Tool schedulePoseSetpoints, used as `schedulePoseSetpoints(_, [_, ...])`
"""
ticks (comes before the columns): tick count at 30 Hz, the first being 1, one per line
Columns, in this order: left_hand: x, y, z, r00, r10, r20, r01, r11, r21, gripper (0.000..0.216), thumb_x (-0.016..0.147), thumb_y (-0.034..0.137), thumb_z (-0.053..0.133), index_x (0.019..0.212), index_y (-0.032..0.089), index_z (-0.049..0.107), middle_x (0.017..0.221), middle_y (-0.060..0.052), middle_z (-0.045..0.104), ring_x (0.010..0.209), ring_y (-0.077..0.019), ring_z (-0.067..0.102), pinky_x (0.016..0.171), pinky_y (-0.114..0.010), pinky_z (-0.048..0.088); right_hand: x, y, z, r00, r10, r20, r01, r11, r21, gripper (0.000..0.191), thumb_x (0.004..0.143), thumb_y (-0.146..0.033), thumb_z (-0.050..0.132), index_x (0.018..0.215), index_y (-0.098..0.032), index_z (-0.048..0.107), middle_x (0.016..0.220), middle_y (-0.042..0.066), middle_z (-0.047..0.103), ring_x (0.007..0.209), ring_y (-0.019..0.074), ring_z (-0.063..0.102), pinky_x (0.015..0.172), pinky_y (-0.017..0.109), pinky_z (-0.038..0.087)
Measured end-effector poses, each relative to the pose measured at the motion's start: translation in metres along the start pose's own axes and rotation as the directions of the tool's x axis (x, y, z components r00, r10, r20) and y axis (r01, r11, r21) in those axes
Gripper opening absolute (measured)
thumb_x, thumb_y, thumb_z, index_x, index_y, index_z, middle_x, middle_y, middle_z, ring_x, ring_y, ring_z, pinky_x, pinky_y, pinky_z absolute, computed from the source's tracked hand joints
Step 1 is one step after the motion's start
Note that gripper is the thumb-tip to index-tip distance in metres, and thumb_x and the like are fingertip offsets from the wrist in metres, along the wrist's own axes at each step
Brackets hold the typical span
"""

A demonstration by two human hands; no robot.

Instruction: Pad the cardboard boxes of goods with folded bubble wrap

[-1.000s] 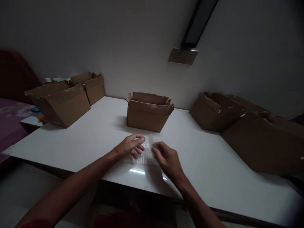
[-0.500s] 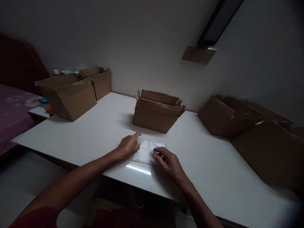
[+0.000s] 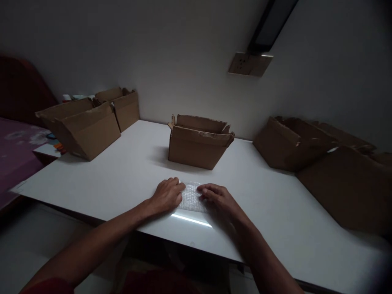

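Note:
A small piece of clear bubble wrap (image 3: 192, 199) lies flat on the white table near its front edge. My left hand (image 3: 168, 195) rests on its left side, fingers curled over that edge. At the opposite side, my right hand (image 3: 218, 198) has thumb and forefinger pressed together on the wrap's right part. The fingertips of both hands partly cover the sheet's ends. Just beyond the wrap stands an open cardboard box (image 3: 198, 148), apart from both hands.
Two open cardboard boxes (image 3: 92, 132) stand at the table's (image 3: 122, 179) back left. More cardboard boxes (image 3: 343, 188) line the right side. A wall socket (image 3: 250, 64) and a dark-framed panel (image 3: 272, 28) are above. A bed with a purple cover (image 3: 18, 143) is at far left.
My left hand's outstretched forefinger has curled in onto the wrap's left edge. The right hand's thumb and forefinger have closed together. The view has shifted slightly.

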State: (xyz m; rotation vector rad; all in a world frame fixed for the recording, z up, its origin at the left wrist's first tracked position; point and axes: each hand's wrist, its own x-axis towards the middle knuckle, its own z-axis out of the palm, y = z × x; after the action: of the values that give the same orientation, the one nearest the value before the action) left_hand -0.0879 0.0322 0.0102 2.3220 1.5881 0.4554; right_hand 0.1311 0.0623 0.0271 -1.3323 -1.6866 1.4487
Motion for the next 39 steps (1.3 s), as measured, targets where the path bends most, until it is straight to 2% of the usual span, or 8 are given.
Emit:
schedulePoseSetpoints(4, [-0.003, -0.016, -0.010, 0.998, -0.015, -0.054, 0.011, 0.996, -0.087, 0.033, 0.086, 0.018, 0.049, 0.115, 0.021, 0.064, 0.105, -0.006, 0.065, 0.088, -0.0193, 0.061, 0.083, -0.033, 0.049, -0.005, 0.004, -0.019, 0.989, -0.019, -0.145, 0.020, 1.000, 0.009, 0.033, 0.077, -0.047, 0.066, 0.090, -0.017, 0.069, 0.079, 0.006, 0.071, 0.062, 0.0163, 0.062, 0.056, 0.028, 0.045])
schedulePoseSetpoints(10, [-0.020, -0.032, -0.026, 0.949, -0.280, -0.144, 0.283, 0.959, 0.003, 0.036, 0.085, 0.044, 0.057, 0.102, 0.013, 0.065, 0.103, -0.014, 0.063, 0.096, -0.0293, 0.059, 0.086, -0.043, 0.048, -0.017, 0.010, -0.033, 0.975, -0.102, -0.196, 0.003, 0.894, -0.447, 0.033, 0.082, -0.050, 0.058, 0.080, -0.019, 0.070, 0.074, 0.005, 0.070, 0.062, 0.0194, 0.061, 0.060, 0.032, 0.043])
schedulePoseSetpoints(15, [-0.014, -0.024, -0.014, 0.940, -0.322, -0.108, 0.312, 0.945, -0.099, 0.012, 0.078, 0.028, 0.062, 0.084, 0.017, 0.061, 0.096, -0.010, 0.062, 0.095, -0.0270, 0.057, 0.088, -0.041, 0.045, -0.006, 0.006, -0.014, 0.959, -0.170, -0.228, -0.044, 0.704, -0.709, 0.030, 0.083, -0.047, 0.060, 0.068, -0.022, 0.061, 0.065, 0.004, 0.066, 0.060, 0.0197, 0.056, 0.056, 0.030, 0.033])
schedulePoseSetpoints(22, [-0.007, -0.013, -0.006, 0.913, -0.378, -0.156, 0.296, 0.874, -0.386, 0.008, 0.072, 0.012, 0.055, 0.075, 0.019, 0.054, 0.079, -0.002, 0.059, 0.076, -0.0169, 0.055, 0.071, -0.030, 0.045, -0.010, 0.017, -0.007, 0.931, -0.266, -0.251, 0.101, 0.846, -0.523, 0.021, 0.081, -0.038, 0.059, 0.069, -0.024, 0.050, 0.063, 0.000, 0.058, 0.059, 0.0179, 0.052, 0.055, 0.029, 0.036])
schedulePoseSetpoints(29, [-0.032, -0.012, -0.012, 0.887, -0.460, -0.041, 0.287, 0.617, -0.733, 0.051, 0.079, 0.021, 0.053, 0.130, 0.015, 0.047, 0.072, 0.005, 0.048, 0.053, -0.0085, 0.041, 0.053, -0.022, 0.037, -0.014, 0.018, -0.013, 0.908, -0.332, -0.257, 0.169, 0.848, -0.502, 0.024, 0.083, -0.047, 0.061, 0.082, -0.024, 0.053, 0.074, 0.002, 0.064, 0.064, 0.0201, 0.058, 0.059, 0.032, 0.044])
schedulePoseSetpoints(32, [-0.047, -0.016, -0.014, 0.866, -0.499, -0.028, 0.318, 0.595, -0.738, 0.069, 0.080, 0.023, 0.055, 0.147, 0.020, 0.036, 0.087, -0.001, 0.055, 0.063, -0.0106, 0.048, 0.064, -0.025, 0.044, -0.007, -0.008, -0.023, 0.812, -0.510, -0.284, 0.236, 0.732, -0.639, 0.030, 0.085, -0.049, 0.060, 0.098, -0.022, 0.059, 0.096, 0.009, 0.070, 0.082, 0.0255, 0.064, 0.072, 0.039, 0.048])
schedulePoseSetpoints(36, [-0.058, -0.018, -0.008, 0.872, -0.483, -0.082, 0.301, 0.659, -0.690, 0.070, 0.084, 0.026, 0.053, 0.151, 0.023, 0.034, 0.092, -0.004, 0.061, 0.078, -0.0160, 0.057, 0.075, -0.029, 0.048, 0.021, -0.072, -0.032, 0.573, -0.805, -0.151, 0.311, 0.385, -0.869, 0.033, 0.087, -0.036, 0.061, 0.117, -0.021, 0.059, 0.124, 0.013, 0.066, 0.114, 0.0317, 0.057, 0.094, 0.045, 0.040])
schedulePoseSetpoints(39, [-0.058, -0.015, 0.001, 0.880, -0.453, -0.142, 0.259, 0.709, -0.656, 0.065, 0.086, 0.027, 0.050, 0.150, 0.023, 0.039, 0.083, -0.001, 0.064, 0.071, -0.0165, 0.058, 0.073, -0.030, 0.048, 0.055, -0.116, -0.035, 0.576, -0.816, -0.052, 0.206, 0.207, -0.956, 0.043, 0.085, -0.028, 0.062, 0.127, -0.019, 0.056, 0.135, 0.014, 0.061, 0.124, 0.0330, 0.050, 0.099, 0.045, 0.035])
